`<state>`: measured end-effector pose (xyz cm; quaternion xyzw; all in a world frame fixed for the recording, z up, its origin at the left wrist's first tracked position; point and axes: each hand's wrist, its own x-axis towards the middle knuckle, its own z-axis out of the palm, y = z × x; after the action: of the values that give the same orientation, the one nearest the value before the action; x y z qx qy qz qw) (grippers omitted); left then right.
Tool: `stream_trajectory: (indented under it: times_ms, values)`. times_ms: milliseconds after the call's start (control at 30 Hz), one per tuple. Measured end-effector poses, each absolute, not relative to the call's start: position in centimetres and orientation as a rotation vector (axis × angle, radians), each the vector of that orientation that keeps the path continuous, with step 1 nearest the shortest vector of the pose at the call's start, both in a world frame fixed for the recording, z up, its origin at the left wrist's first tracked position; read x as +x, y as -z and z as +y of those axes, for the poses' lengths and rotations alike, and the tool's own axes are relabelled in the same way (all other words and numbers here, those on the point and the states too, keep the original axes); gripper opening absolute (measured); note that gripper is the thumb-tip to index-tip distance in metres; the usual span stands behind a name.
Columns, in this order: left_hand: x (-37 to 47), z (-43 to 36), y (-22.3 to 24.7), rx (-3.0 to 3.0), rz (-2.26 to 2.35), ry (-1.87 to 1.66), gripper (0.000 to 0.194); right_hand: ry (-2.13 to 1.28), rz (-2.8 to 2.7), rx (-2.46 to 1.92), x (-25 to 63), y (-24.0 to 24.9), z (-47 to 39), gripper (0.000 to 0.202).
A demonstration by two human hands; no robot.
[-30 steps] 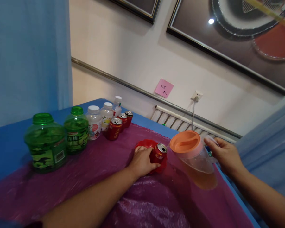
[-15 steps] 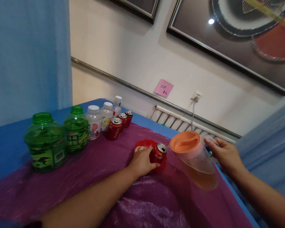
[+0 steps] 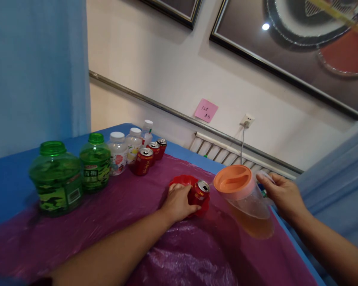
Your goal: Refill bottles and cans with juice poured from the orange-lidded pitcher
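My left hand [image 3: 179, 201] is wrapped round the near left side of an opened red drink can [image 3: 199, 194]. The can stands slightly tilted in a red scallop-edged dish [image 3: 184, 179]; the far fingers reach over the dish and are partly hidden. With my right hand [image 3: 285, 194] I grip the handle of a clear pitcher [image 3: 253, 214] with an orange lid [image 3: 234, 178]. Tilted toward the can, the pitcher has its spout side close to the can's top, and brownish liquid lies in its lower part. Whether liquid is flowing I cannot tell.
Two green plastic jugs [image 3: 56, 178] stand at the left on the purple plastic sheet [image 3: 131, 206]. Beyond them are several white-capped clear bottles [image 3: 117, 153] and three red cans [image 3: 144, 161] in a row. A radiator [image 3: 217, 153] and wall socket [image 3: 247, 120] lie behind the table.
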<state>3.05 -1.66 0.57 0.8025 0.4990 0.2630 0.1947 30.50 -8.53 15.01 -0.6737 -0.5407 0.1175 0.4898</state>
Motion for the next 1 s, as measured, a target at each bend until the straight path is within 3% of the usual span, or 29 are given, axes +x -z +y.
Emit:
stream_trajectory:
  times_ms: [1000]
  values:
    - [3.04,-1.89,-0.64,2.257,1.407,-0.768,0.054,-0.277,-1.32,-1.649,30.69,-14.43,-8.24,0.06]
